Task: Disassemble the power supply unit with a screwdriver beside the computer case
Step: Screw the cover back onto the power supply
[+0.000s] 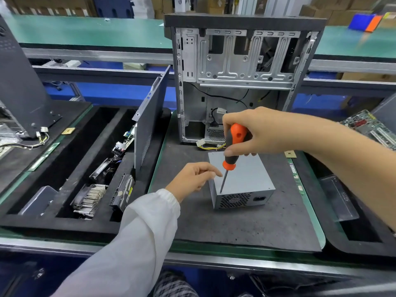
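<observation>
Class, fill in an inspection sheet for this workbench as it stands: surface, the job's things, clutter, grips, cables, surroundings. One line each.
Surface: dark mat on a green-edged bench.
Job's things: power supply unit lies on the mat in front of the open computer case; screwdriver tip rests at its top near edge.
Clutter: foam tray at left holds a heatsink, a fan and other parts; a side panel leans upright; a circuit board lies at right.
Grips: right hand grips the screwdriver handle; left hand is at the unit's left edge, fingers relaxed.
Cables: yellow and black wires with a white connector at the case's foot.
Surroundings: green conveyor and cardboard boxes behind.
</observation>
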`<state>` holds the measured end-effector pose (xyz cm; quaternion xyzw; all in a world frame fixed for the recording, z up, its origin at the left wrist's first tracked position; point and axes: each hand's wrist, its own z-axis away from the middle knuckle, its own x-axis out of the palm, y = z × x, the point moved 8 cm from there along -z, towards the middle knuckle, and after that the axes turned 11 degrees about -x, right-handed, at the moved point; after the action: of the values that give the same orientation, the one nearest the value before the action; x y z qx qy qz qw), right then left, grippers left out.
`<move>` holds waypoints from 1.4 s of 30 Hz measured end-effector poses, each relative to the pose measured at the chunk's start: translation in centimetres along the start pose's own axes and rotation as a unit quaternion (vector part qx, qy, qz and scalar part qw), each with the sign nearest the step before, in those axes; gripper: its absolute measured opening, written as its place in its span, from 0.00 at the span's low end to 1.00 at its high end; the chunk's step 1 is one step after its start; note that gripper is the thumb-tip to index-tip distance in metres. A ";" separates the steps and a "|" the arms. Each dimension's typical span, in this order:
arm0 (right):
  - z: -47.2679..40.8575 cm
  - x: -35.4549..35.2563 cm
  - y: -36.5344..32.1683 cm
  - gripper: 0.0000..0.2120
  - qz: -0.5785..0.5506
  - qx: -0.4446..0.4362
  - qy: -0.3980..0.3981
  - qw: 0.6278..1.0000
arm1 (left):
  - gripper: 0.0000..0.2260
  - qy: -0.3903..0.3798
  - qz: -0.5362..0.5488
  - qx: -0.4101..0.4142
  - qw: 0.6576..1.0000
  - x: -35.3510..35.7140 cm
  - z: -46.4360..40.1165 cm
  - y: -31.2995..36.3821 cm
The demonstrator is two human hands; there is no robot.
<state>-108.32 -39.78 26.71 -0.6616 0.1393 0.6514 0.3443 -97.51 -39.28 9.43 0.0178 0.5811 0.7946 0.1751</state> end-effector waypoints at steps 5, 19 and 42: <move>-0.2 -0.1 -0.4 0.10 -0.018 -0.037 -0.084 0.996 | 0.12 -0.020 -0.032 0.061 0.997 -1.1 1.1 4.2; -1.0 0.0 -1.0 0.26 0.100 0.016 -0.089 0.991 | 0.12 -0.008 -0.087 0.153 0.984 0.2 1.7 7.1; -2.0 1.1 -2.1 0.09 0.244 0.017 -0.132 0.961 | 0.05 -0.096 -0.073 0.150 0.981 0.7 1.1 7.5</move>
<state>-105.36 -39.23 26.11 -0.5098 0.2606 0.7948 0.2013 -99.81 -40.01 16.68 0.0782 0.6741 0.6779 0.2828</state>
